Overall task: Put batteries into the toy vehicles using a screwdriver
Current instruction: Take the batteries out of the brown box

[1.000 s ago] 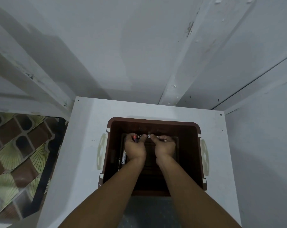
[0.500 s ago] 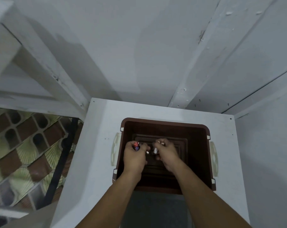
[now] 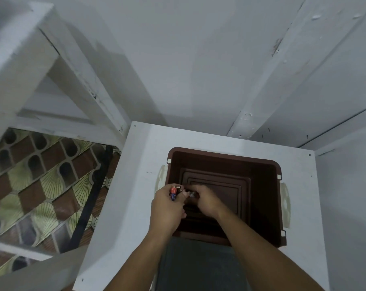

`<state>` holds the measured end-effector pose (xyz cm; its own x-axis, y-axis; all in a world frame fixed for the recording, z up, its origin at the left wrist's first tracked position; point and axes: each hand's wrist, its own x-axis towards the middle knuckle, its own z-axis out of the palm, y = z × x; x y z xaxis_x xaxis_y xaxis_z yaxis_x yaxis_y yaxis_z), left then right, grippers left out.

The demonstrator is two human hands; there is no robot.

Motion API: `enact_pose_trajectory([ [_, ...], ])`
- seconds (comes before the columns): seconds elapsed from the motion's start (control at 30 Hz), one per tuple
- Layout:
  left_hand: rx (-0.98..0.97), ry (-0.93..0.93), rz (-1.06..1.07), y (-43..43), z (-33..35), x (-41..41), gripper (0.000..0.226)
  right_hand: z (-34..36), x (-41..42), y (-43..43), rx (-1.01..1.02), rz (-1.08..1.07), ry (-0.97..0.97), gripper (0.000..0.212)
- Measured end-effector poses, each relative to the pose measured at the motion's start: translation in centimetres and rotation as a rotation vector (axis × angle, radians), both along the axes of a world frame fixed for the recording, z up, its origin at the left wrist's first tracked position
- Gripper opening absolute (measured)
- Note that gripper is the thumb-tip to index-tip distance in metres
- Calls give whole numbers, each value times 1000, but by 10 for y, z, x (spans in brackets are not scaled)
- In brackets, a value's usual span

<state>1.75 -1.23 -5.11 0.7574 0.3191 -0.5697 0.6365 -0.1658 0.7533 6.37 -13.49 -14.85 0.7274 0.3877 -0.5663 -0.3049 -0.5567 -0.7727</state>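
A brown plastic bin (image 3: 261,185) with cream side handles stands on a white table (image 3: 131,185). My left hand (image 3: 167,208) is over the bin's left rim and grips a few batteries (image 3: 174,192), red and blue, in its curled fingers. My right hand (image 3: 203,199) is just beside it inside the bin, fingers curled over a small grey object (image 3: 191,194) that I cannot identify. No toy vehicle or screwdriver shows.
White plank walls rise right behind and to the right of the table. At the left a white wooden frame (image 3: 77,80) stands over a patterned tile floor (image 3: 41,175). A dark grey surface (image 3: 198,267) lies below the bin, between my forearms.
Both hands have shifted left and toward the bin's left rim, staying close together. The camera has turned, showing more of the floor and frame at the left.
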Motion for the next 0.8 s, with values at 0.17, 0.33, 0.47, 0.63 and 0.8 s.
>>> enact_pose_trajectory([
  [0.17, 64, -19, 3, 5, 3, -5, 13, 2, 0, 5, -187, 127, -186, 34],
  [0.33, 94, 34, -73, 7, 3, -5, 14, 4, 0, 1, -263, 209, -256, 25],
  [0.47, 133, 101, -222, 1, 7, 8, 8, 8, 3, -21, -278, 165, -191, 16],
  [0.63, 369, 241, -739, -10, 2, 38, 23, 11, -1, -63, -195, -72, -36, 29],
  [0.8, 176, 489, -1010, -18, -10, 66, 18, 11, -10, -89, -99, -200, 61, 24],
])
